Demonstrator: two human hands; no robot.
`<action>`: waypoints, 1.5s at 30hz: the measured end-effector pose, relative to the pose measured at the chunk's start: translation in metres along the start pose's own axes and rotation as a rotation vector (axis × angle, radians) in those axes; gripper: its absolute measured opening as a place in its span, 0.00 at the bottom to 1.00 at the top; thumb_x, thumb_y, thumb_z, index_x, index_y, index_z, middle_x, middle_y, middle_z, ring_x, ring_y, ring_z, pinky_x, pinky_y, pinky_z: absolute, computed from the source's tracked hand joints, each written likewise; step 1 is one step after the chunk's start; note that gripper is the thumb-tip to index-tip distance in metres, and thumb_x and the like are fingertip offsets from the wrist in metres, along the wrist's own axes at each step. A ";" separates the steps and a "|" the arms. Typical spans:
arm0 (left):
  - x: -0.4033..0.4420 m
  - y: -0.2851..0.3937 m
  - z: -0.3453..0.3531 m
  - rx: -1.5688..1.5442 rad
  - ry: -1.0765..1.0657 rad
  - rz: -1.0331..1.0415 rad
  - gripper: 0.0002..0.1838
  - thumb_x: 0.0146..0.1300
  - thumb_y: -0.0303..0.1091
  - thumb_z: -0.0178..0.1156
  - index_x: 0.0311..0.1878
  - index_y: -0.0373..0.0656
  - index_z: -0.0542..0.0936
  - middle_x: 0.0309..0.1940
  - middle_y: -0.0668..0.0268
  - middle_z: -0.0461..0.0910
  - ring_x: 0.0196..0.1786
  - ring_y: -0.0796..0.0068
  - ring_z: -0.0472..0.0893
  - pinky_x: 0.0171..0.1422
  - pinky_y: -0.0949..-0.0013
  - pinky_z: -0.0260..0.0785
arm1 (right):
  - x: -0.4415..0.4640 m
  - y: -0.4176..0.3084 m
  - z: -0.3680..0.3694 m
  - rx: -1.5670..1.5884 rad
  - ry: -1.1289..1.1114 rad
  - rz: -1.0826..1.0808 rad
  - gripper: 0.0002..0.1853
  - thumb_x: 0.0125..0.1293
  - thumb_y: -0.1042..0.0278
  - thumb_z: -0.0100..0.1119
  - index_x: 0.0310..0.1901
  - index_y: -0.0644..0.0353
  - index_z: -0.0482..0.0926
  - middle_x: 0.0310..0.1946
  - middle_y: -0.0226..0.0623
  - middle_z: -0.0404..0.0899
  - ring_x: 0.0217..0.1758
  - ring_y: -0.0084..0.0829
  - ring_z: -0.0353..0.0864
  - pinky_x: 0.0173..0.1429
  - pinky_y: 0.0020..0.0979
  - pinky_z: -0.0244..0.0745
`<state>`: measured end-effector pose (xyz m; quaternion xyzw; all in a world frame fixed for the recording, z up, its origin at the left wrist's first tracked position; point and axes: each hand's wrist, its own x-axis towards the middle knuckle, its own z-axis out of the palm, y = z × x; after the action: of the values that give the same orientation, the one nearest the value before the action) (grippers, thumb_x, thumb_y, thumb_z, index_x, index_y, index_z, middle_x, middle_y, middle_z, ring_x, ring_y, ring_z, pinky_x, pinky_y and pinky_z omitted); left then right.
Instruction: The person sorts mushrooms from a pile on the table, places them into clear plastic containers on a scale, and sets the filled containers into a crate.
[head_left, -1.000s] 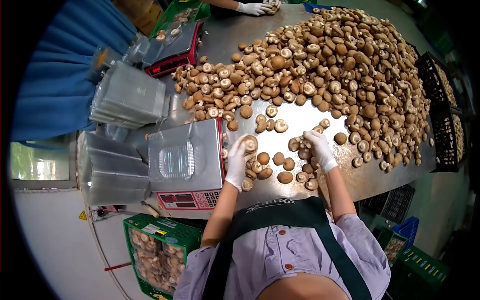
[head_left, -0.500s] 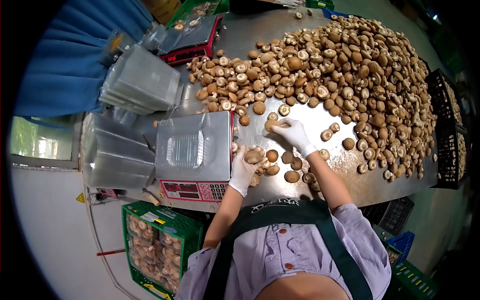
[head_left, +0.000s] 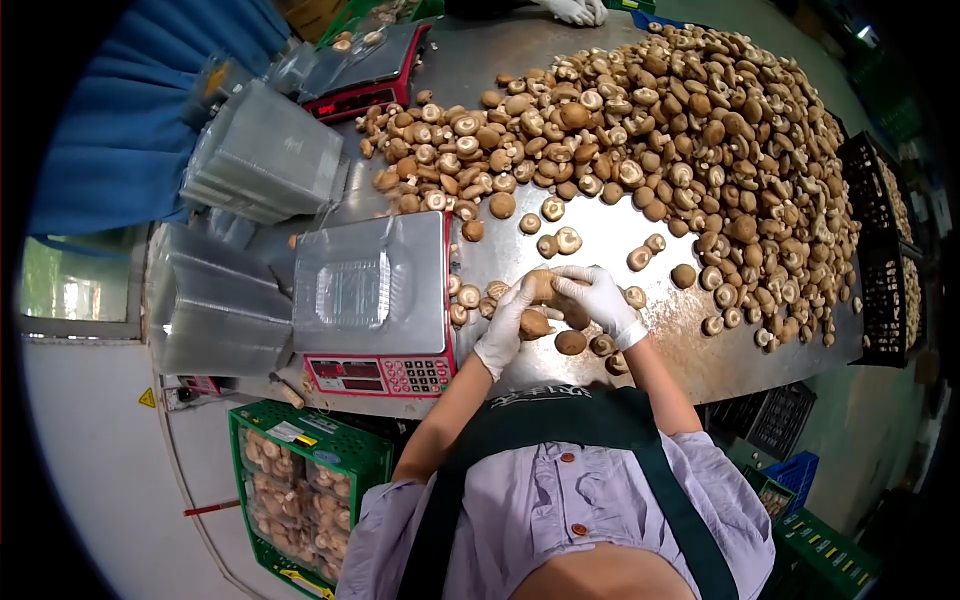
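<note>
My left hand (head_left: 507, 328) and my right hand (head_left: 598, 303), both in white gloves, meet over the metal table in front of my apron. Between their fingers is a brown shiitake mushroom (head_left: 541, 286), partly covered by the gloves. Loose mushrooms lie under and around the hands, among them a brown cap (head_left: 571, 343) just below the right fingers. Left of my left hand stands a red-trimmed digital scale (head_left: 425, 376) bearing a clear plastic tray (head_left: 352, 295).
A large mushroom heap (head_left: 720, 140) covers the far and right side. Stacked clear trays (head_left: 265, 150) stand at left, near a second scale (head_left: 365, 95). A green crate (head_left: 310, 425) holds packed mushrooms below. Another person's gloved hands (head_left: 575, 10) show at the top.
My right hand has drawn back toward my left hand, and the two now meet at a mushroom. My left hand has shifted slightly away from the scale. The whole view has moved a little.
</note>
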<state>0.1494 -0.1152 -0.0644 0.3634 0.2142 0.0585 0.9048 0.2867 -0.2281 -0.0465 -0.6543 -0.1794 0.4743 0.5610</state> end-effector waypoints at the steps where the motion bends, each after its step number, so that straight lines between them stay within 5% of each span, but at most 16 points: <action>1: 0.001 0.001 -0.001 0.038 0.036 0.004 0.25 0.72 0.52 0.43 0.55 0.37 0.71 0.40 0.57 0.79 0.39 0.70 0.81 0.38 0.73 0.77 | 0.001 0.005 0.001 -0.074 0.005 -0.051 0.16 0.65 0.64 0.60 0.50 0.66 0.80 0.33 0.32 0.82 0.32 0.17 0.77 0.37 0.20 0.74; 7: 0.006 0.000 -0.009 -0.546 0.249 -0.185 0.24 0.69 0.56 0.45 0.41 0.41 0.75 0.33 0.62 0.78 0.35 0.68 0.75 0.40 0.65 0.69 | 0.016 -0.008 0.007 0.072 0.126 -0.121 0.14 0.65 0.64 0.59 0.48 0.63 0.81 0.34 0.30 0.82 0.30 0.15 0.75 0.36 0.18 0.71; 10: 0.004 0.001 -0.018 -0.616 0.093 -0.149 0.25 0.68 0.57 0.44 0.39 0.42 0.74 0.31 0.64 0.76 0.35 0.68 0.75 0.42 0.66 0.70 | 0.057 -0.012 0.003 -0.089 0.176 -0.204 0.16 0.60 0.62 0.60 0.46 0.63 0.81 0.32 0.34 0.84 0.34 0.23 0.81 0.42 0.24 0.76; 13: 0.005 0.003 -0.015 -0.652 0.231 -0.114 0.23 0.67 0.55 0.47 0.40 0.41 0.75 0.31 0.64 0.76 0.35 0.69 0.75 0.37 0.68 0.68 | 0.108 -0.018 0.011 -0.591 0.231 -0.332 0.21 0.54 0.55 0.62 0.48 0.55 0.81 0.32 0.46 0.83 0.37 0.42 0.84 0.46 0.34 0.77; 18: 0.010 -0.005 -0.033 -0.469 0.326 -0.101 0.22 0.68 0.50 0.51 0.53 0.42 0.72 0.45 0.62 0.75 0.43 0.69 0.76 0.50 0.62 0.73 | 0.173 -0.012 0.048 -1.314 0.286 -0.616 0.18 0.49 0.61 0.66 0.40 0.59 0.77 0.31 0.45 0.80 0.39 0.44 0.80 0.42 0.41 0.76; 22: 0.001 0.003 -0.027 -0.331 0.342 -0.033 0.21 0.68 0.45 0.51 0.59 0.46 0.70 0.52 0.63 0.74 0.48 0.67 0.76 0.52 0.59 0.73 | 0.151 -0.022 0.046 -0.883 0.218 -0.359 0.22 0.52 0.60 0.65 0.48 0.60 0.79 0.36 0.48 0.82 0.37 0.42 0.82 0.42 0.38 0.77; 23: -0.002 0.005 -0.027 -0.298 0.291 0.000 0.22 0.68 0.44 0.50 0.63 0.48 0.68 0.54 0.64 0.73 0.53 0.67 0.75 0.52 0.59 0.73 | 0.144 -0.018 0.036 -0.528 0.139 -0.407 0.23 0.56 0.58 0.64 0.52 0.60 0.79 0.38 0.43 0.83 0.33 0.33 0.82 0.39 0.31 0.77; 24: -0.004 0.005 -0.026 -0.308 0.293 -0.007 0.22 0.68 0.44 0.50 0.63 0.48 0.68 0.54 0.64 0.73 0.53 0.67 0.75 0.52 0.59 0.73 | 0.124 -0.033 0.033 -0.118 0.014 -0.135 0.19 0.62 0.58 0.59 0.51 0.61 0.79 0.32 0.33 0.82 0.27 0.22 0.78 0.33 0.24 0.74; 27: -0.001 0.003 -0.022 -0.260 0.164 -0.109 0.31 0.68 0.59 0.44 0.66 0.48 0.65 0.58 0.60 0.72 0.58 0.62 0.75 0.45 0.62 0.74 | 0.086 -0.031 0.011 0.414 -0.212 -0.030 0.18 0.69 0.61 0.49 0.54 0.64 0.75 0.27 0.26 0.77 0.28 0.15 0.73 0.32 0.19 0.69; 31: -0.002 0.004 0.004 -0.272 0.036 -0.207 0.45 0.59 0.76 0.37 0.65 0.47 0.65 0.55 0.60 0.74 0.56 0.62 0.76 0.39 0.65 0.73 | 0.025 -0.034 0.013 -0.065 -0.176 -0.333 0.26 0.63 0.60 0.55 0.59 0.66 0.69 0.44 0.39 0.77 0.46 0.32 0.79 0.50 0.27 0.74; 34: 0.001 -0.024 -0.009 -0.544 0.100 -0.182 0.39 0.64 0.71 0.34 0.65 0.50 0.65 0.53 0.63 0.75 0.49 0.65 0.78 0.50 0.59 0.75 | -0.014 -0.018 0.034 -0.839 -0.083 -0.596 0.34 0.58 0.52 0.59 0.61 0.65 0.66 0.51 0.54 0.73 0.56 0.50 0.72 0.60 0.40 0.68; 35: -0.005 -0.028 -0.013 -0.671 0.049 -0.234 0.36 0.66 0.67 0.35 0.65 0.49 0.64 0.54 0.61 0.74 0.50 0.63 0.78 0.55 0.58 0.75 | -0.020 -0.008 0.034 -0.823 -0.078 -0.615 0.35 0.58 0.51 0.59 0.62 0.65 0.65 0.56 0.57 0.68 0.61 0.55 0.67 0.65 0.43 0.63; 38: -0.027 -0.026 -0.004 -0.627 -0.093 -0.256 0.32 0.69 0.59 0.36 0.66 0.46 0.63 0.60 0.58 0.69 0.58 0.59 0.75 0.58 0.52 0.72 | -0.037 -0.002 0.031 -0.672 -0.098 -0.658 0.31 0.62 0.56 0.56 0.63 0.63 0.65 0.64 0.54 0.63 0.66 0.51 0.65 0.69 0.40 0.59; 40: -0.025 -0.038 -0.020 -0.886 -0.385 -0.235 0.34 0.67 0.60 0.36 0.66 0.44 0.62 0.61 0.55 0.68 0.60 0.55 0.73 0.55 0.51 0.73 | -0.051 -0.004 0.023 -0.120 -0.090 -0.559 0.25 0.65 0.63 0.54 0.63 0.62 0.68 0.64 0.43 0.68 0.68 0.37 0.66 0.70 0.35 0.59; 43: -0.045 0.008 -0.004 -0.554 -0.053 -0.192 0.34 0.66 0.61 0.38 0.63 0.43 0.66 0.58 0.55 0.70 0.53 0.57 0.75 0.43 0.66 0.73 | -0.056 -0.006 0.002 -0.123 0.113 -0.466 0.22 0.66 0.62 0.55 0.59 0.63 0.73 0.56 0.42 0.76 0.62 0.33 0.72 0.66 0.33 0.64; 45: -0.054 0.033 -0.030 -0.736 -0.141 -0.023 0.34 0.62 0.62 0.46 0.62 0.47 0.67 0.56 0.54 0.71 0.52 0.60 0.76 0.40 0.67 0.71 | -0.058 -0.002 -0.013 -0.185 0.191 -0.426 0.20 0.64 0.66 0.58 0.57 0.62 0.75 0.53 0.40 0.79 0.57 0.31 0.76 0.62 0.30 0.68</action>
<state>0.0893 -0.0859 -0.0428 0.0147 0.1201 0.0964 0.9880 0.2695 -0.2793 -0.0218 -0.6922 -0.3021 0.2629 0.6004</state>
